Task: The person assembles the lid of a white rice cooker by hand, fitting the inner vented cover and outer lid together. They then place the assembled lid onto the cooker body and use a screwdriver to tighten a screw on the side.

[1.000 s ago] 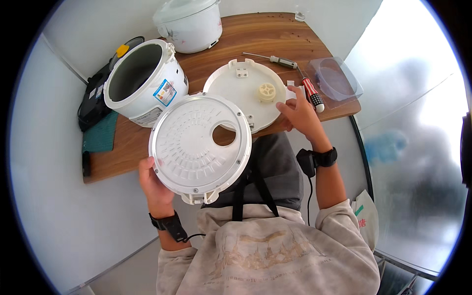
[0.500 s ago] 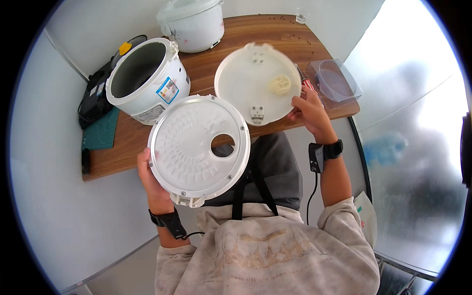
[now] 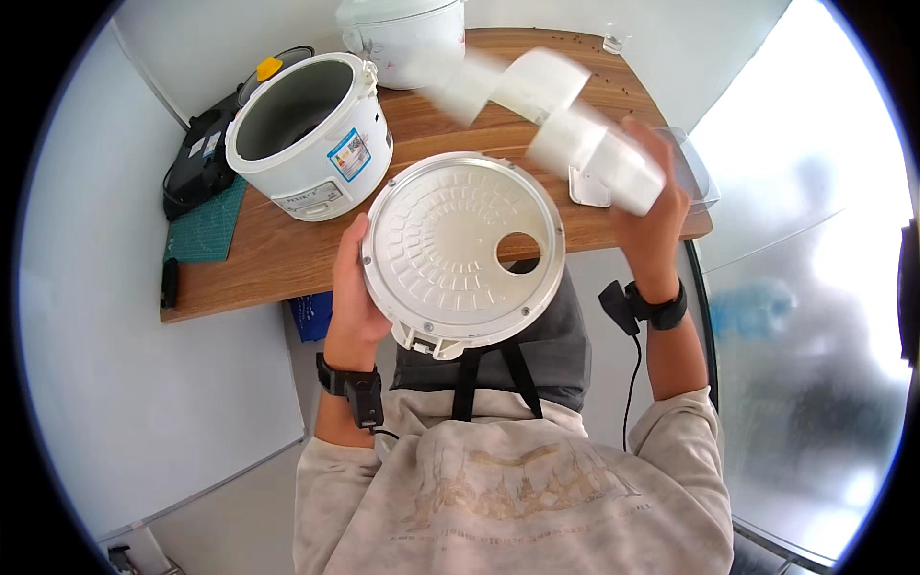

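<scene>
In my left hand [image 3: 356, 297] is a round, pale rice cooker lid inner panel [image 3: 446, 235], gripped at its left edge. It has a ribbed pattern, screws round the rim, a hole at the right and a hinge-like part at the bottom. My right hand [image 3: 656, 206] is closed on a white lid cover [image 3: 575, 129], turned steeply and smeared by motion above the table. Some of its fingers are hidden behind the cover. The open white rice cooker body [image 3: 359, 158], with a blue-edged label, stands on the table to the left.
A second white rice cooker [image 3: 407, 48] stands at the back of the wooden table [image 3: 278, 273]. A clear plastic box [image 3: 707, 177] lies at the right edge. On the left are a black bag-like item [image 3: 198, 172], a yellow object [image 3: 269, 68] and a green mat [image 3: 206, 225].
The lid cover in my right hand has swung from facing me to nearly edge-on and risen slightly. My left hand has moved the inner panel up and to the right.
</scene>
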A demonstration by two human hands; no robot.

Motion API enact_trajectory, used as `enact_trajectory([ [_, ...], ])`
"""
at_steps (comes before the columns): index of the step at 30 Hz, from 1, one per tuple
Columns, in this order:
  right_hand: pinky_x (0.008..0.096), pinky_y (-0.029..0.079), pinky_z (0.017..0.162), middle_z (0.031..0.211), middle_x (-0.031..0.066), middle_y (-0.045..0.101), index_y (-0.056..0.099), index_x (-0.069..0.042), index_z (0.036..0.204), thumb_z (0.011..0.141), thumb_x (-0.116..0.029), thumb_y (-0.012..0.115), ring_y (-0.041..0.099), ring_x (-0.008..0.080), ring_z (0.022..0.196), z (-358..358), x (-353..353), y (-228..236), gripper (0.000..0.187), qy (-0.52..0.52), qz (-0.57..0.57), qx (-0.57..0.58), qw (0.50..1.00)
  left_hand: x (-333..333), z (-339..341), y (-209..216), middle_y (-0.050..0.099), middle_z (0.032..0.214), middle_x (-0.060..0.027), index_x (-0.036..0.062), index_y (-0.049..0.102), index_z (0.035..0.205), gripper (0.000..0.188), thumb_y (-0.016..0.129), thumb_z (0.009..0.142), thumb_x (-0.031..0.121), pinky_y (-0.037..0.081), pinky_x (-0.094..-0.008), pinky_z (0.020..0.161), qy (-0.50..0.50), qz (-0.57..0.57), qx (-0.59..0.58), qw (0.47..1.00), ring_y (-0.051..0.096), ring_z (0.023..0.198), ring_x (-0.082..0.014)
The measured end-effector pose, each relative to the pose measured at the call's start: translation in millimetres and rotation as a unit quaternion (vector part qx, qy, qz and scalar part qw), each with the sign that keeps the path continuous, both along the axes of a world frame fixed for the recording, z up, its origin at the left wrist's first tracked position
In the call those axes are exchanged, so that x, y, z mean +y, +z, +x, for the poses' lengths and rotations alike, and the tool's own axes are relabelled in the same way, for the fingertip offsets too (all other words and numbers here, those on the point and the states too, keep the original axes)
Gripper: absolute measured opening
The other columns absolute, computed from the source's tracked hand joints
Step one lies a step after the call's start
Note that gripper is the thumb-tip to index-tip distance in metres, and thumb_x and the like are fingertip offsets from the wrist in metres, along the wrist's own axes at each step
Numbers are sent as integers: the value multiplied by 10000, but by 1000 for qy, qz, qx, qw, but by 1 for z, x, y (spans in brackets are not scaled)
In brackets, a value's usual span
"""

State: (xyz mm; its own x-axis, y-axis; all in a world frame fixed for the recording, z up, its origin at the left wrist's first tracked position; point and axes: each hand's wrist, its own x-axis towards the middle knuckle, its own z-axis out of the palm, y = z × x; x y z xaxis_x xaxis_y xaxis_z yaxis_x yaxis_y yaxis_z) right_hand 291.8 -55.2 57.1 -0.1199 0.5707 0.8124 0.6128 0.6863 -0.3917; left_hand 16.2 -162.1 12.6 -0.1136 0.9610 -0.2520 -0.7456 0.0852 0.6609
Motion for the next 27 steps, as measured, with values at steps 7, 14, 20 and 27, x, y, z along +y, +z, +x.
enact_trajectory([
  [7,326,561,874,1165,177,685,619,22,1191,752,10,720,700,303,1012,-11,-13,-6,451,134,100,-54,984,-12,14,4,583,1345,-132,8,461,1404,507,432,1034,353,537,-362,958,1,160,215,963,622,1158,-235],
  [14,330,566,858,1185,171,675,621,9,1189,754,14,709,697,299,1013,-14,-9,-14,443,144,85,-94,981,-1,7,-1,604,1313,-81,37,474,1396,456,420,1041,318,556,-341,916,-1,53,54,997,637,1129,-201],
  [20,316,579,823,1215,147,668,653,-46,1161,741,16,738,697,288,994,-7,-4,-9,433,141,48,-126,981,-1,11,4,599,1323,-79,45,479,1395,465,400,1042,337,539,-346,936,27,26,120,992,621,1154,-201],
  [27,343,583,869,1339,158,593,649,-105,1210,696,0,793,664,324,1082,-1,-5,-7,544,155,-11,-155,975,2,16,9,602,1320,-74,56,491,1390,479,389,1038,364,524,-357,961,13,20,11,1000,611,1168,-208],
])
